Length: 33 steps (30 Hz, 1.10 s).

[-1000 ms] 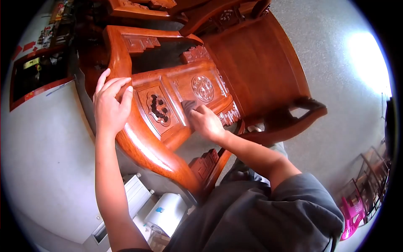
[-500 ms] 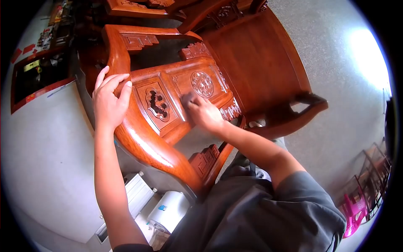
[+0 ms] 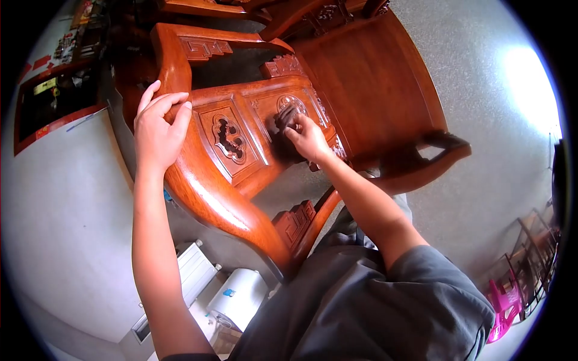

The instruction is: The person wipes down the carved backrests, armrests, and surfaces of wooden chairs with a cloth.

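Holding a dark pad (image 3: 285, 119), the right hand (image 3: 310, 139) has its fingers closed narrowly around it near the middle of the frame. The pad is at the backrest (image 3: 244, 127) of a glossy reddish-brown wooden chair (image 3: 259, 90), overlapping the lower left part of a round carving (image 3: 295, 104); its exact material is hard to tell. The left hand (image 3: 159, 133), left of centre, rests on the thick curved top rail (image 3: 205, 188), fingers loosely spread and grasping nothing.

Between the two hands, a panel with a pierced carving (image 3: 229, 139) shows dark openings. The chair's broad seat (image 3: 370, 78) spreads through the upper right of the frame, with an armrest (image 3: 409, 175) below it. Part of another wooden piece (image 3: 205, 7) shows at the top edge.

A white cylinder (image 3: 241, 293) with a small blue mark sits at the lower centre-left, beside the person's grey shirt (image 3: 373, 307). A pink plastic item (image 3: 504, 307) stands at the lower right; a pale wall (image 3: 60, 198) fills the left.
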Motion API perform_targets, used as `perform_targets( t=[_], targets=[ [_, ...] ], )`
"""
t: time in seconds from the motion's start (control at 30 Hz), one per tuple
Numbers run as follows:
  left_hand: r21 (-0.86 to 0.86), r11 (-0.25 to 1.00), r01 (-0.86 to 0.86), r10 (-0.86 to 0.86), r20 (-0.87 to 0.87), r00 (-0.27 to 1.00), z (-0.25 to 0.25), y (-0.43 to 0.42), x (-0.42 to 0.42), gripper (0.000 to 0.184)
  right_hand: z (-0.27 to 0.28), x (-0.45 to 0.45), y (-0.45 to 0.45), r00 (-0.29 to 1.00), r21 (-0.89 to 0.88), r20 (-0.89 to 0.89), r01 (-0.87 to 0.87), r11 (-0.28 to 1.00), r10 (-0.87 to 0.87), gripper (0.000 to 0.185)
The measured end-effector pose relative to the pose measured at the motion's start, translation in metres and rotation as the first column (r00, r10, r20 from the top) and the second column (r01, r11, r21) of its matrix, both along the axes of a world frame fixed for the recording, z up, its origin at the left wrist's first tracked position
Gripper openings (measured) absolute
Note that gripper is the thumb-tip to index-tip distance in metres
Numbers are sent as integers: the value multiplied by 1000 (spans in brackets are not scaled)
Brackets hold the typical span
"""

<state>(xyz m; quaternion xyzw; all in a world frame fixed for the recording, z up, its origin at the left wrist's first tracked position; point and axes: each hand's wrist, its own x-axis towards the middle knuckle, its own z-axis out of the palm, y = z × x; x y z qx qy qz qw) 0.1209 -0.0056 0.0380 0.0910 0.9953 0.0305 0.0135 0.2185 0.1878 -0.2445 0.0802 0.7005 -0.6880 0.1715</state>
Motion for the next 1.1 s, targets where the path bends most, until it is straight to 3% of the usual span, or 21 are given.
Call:
perform_targets(
  t=[0.07, 0.13, 0.23, 0.27, 0.33, 0.5, 0.6, 0.63, 0.73, 0.77, 0.8, 0.83, 0.87, 0.93, 0.97, 1.03, 1.07, 1.1],
  targets=[
    [-3, 1000, 2, -2, -8, 1000, -1, 0, 0, 23, -17, -7, 1, 964, -323, 238, -35, 946, 117, 20],
    [-2, 1000, -4, 3, -17, 1000, -1, 1, 0, 23, -30, -4, -6, 924, -532, 382, 190, 825, 33, 19],
    [11, 1000, -12, 12, -20, 1000, 0, 3, 0, 22, -62, 3, -2, 942, -319, 308, 233, 918, -132, 21],
    [18, 1000, -8, 9, -16, 1000, 0, 2, 0, 22, -76, 4, 3, 971, -79, 195, 154, 985, -137, 20],
    [23, 1000, -7, 7, -12, 1000, -1, 1, -1, 22, -38, 5, 23, 986, 389, -27, 161, 907, -163, 18],
    [15, 1000, -23, 24, -13, 1000, 0, 3, -1, 22, -17, -5, 41, 994, 460, -83, 103, 882, -73, 20],
    [22, 1000, -10, 10, -14, 1000, 0, 2, -1, 21, 27, -16, 49, 977, 433, -212, 104, 896, -11, 20],
    [7, 1000, -7, 7, -20, 1000, 0, 1, -2, 21, 47, -19, 52, 948, 442, -315, 118, 889, 30, 31],
    [-3, 1000, 2, -2, -19, 1000, -2, -1, -4, 21, 79, -20, 57, 904, 165, -308, 358, 919, -297, 48],
    [10, 1000, 2, -2, -22, 1000, -3, -1, -3, 21, 54, -17, 60, 921, 136, -108, 386, 912, -374, 61],
    [22, 1000, 1, 0, -26, 1000, -2, -2, -3, 21, 23, -16, 64, 922, 173, 110, 351, 920, -372, 58],
    [26, 1000, 0, 1, -36, 999, -2, -1, -2, 21, -2, -4, 74, 798, -311, 565, 441, 842, -209, 57],
    [15, 1000, 2, -1, -38, 999, -1, 0, -3, 21, -24, 6, 81, 595, -604, 779, 628, 491, 198, 55],
    [-3, 1000, 2, -2, -36, 999, -2, 0, -3, 21, -39, 28, 80, 538, -539, 819, 604, 587, 198, 52],
    [-10, 1000, 13, -14, -19, 1000, -2, -3, -3, 21, -35, 35, 80, 636, -504, 767, 520, 690, 81, 48],
    [-5, 1000, -4, 4, -8, 1000, -2, -2, -1, 22, -35, 34, 75, 826, -181, 559, 196, 964, -63, 44],
    [-3, 1000, -10, 10, -8, 1000, -1, -1, -2, 22, -35, 31, 72, 907, 46, 414, 60, 997, -74, 46],
    [-2, 1000, -11, 10, -14, 1000, -1, 0, -4, 22, -22, 22, 75, 959, 307, 282, -126, 943, 37, 59]
  ],
)
